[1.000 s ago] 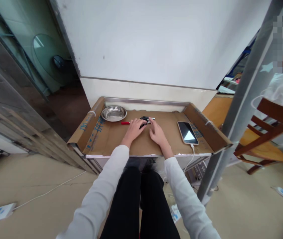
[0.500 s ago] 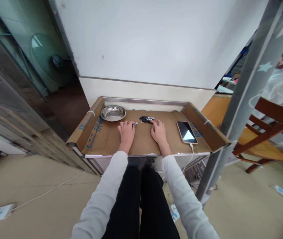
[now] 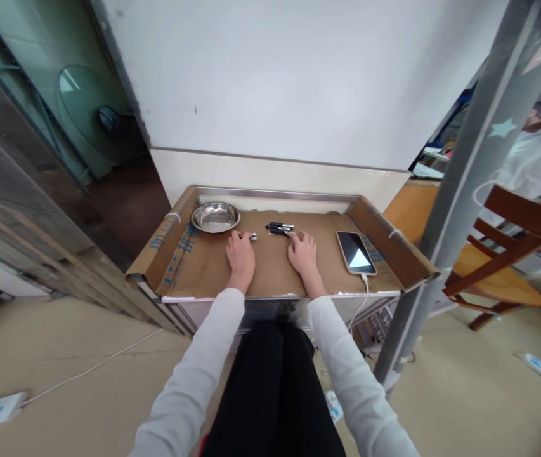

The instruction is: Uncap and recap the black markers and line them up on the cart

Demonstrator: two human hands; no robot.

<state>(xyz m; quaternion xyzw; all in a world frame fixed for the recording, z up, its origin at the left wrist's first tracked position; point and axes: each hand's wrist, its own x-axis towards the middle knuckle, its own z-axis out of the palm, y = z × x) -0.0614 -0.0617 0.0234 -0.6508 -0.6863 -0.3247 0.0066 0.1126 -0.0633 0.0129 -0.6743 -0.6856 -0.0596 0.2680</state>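
My left hand (image 3: 241,257) is closed around a pen (image 3: 253,237). Its pale, shiny end sticks out on the right and a bit of red shows on the left; my fingers hide the middle. To the right, several black pens (image 3: 280,226) lie close together on the cardboard. My right hand (image 3: 303,255) rests on the cardboard with its fingers a little apart, and a fingertip touches the right end of the nearest black pen. Behind my left hand stands a round, shallow metal bowl (image 3: 197,219).
A phone (image 3: 356,252) with a white charging cable (image 3: 366,292) lies at the right of the cardboard-covered tabletop (image 3: 270,273). Raised cardboard sides (image 3: 394,238) border it left and right. A grey post (image 3: 460,190) and a wooden chair (image 3: 508,292) stand to the right.
My left hand has turned slightly and the pen in it has shifted left, with a red part now showing. My right hand has stayed nearly in place by the black pens.
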